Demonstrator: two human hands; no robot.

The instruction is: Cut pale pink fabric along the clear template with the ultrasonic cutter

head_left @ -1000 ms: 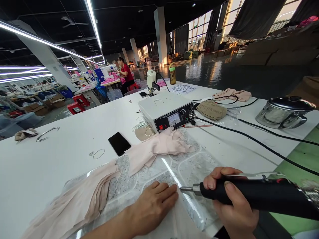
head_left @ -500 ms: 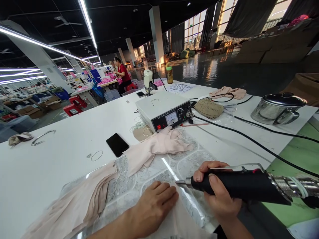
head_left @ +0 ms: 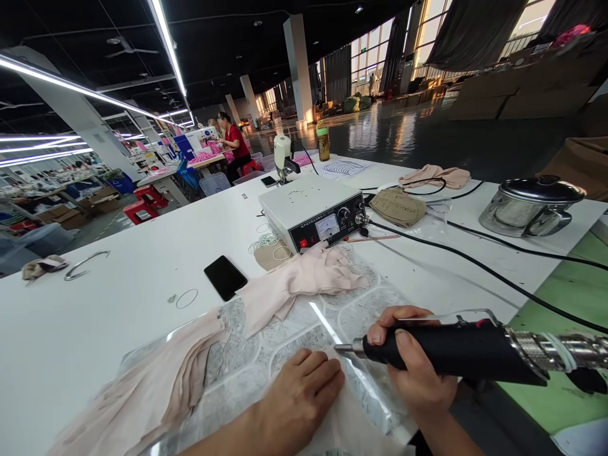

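Note:
My right hand (head_left: 420, 361) grips a black handheld ultrasonic tool (head_left: 456, 348) with a thin metal tip pointing left. The tip is close to the edge of a pale pink fabric piece (head_left: 354, 418) at the bottom centre; whether it touches the cloth I cannot tell. Curled and closed, my left hand (head_left: 304, 396) presses down on that fabric just left of the tip, its fingertips hidden underneath. Farther left lies a layered stack of pale pink fabric strips (head_left: 156, 373). A bunched heap of similar cloth (head_left: 299, 278) rests beyond my hands on a clear patterned mat (head_left: 237, 361).
A control box (head_left: 311, 209) with a meter stands mid-table, and a black cable (head_left: 456, 253) sweeps to the right. Around it are a phone (head_left: 225, 277), a beige pouch (head_left: 398, 206), a lidded glass mug (head_left: 529, 206) and a bottle (head_left: 323, 144). A person (head_left: 235, 142) sits sewing farther back.
My left hand has shifted very slightly right, its fingers a bit more curled. The tool's rear end has risen a little, while its tip stays in nearly the same place.

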